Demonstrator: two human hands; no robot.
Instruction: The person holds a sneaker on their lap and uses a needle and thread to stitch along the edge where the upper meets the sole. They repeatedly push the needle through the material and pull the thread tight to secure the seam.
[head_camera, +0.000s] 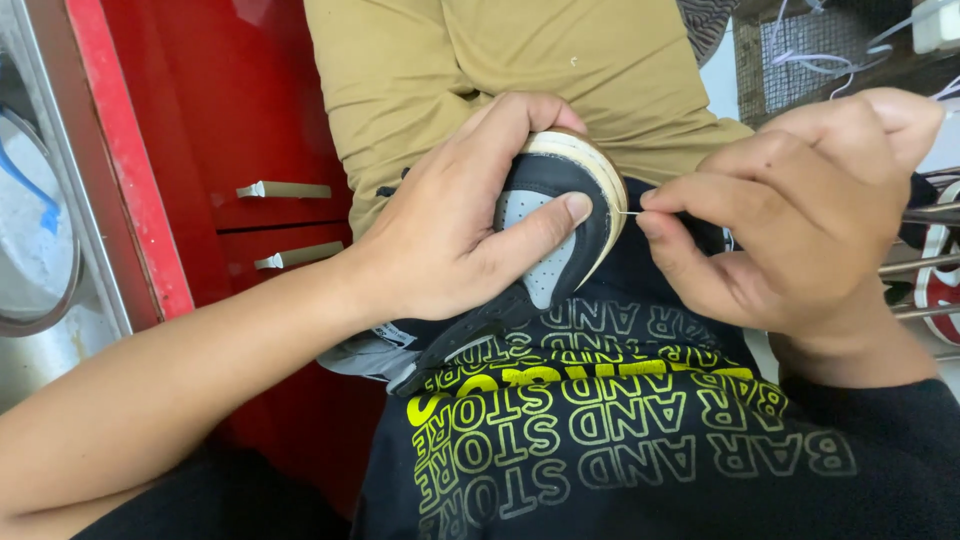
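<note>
Sat close against a red cabinet (230, 110), with a shoe (545, 235) held up over the lap. Gripped that shoe in the left hand (455, 230), fingers wrapped over the toe from above and the thumb pressed flat on the pale grey perforated toe panel. Had the shoe turned toe upward, its dark upper facing the camera and its cream sole edge (600, 170) curving along the top and right side. Pinched a thin needle (630, 212) between thumb and forefinger of the right hand (800, 220), remaining fingers curled in. Met the sole edge at the needle's tip, just beside the left thumbnail; could not tell whether thread trailed from it. Rested the heel end of the shoe low against a black apron (620, 430) printed with yellow outlined lettering, spread across the lap. Wore khaki trousers (520, 70), visible above and behind the shoe. Showed two metal drawer handles (285, 190) on the cabinet front at left, one above the other. Caught a round pale metal object (35, 230) at the far left edge and a red-and-white shoe (940, 270) on metal rods at the far right, well apart from the hands.
</note>
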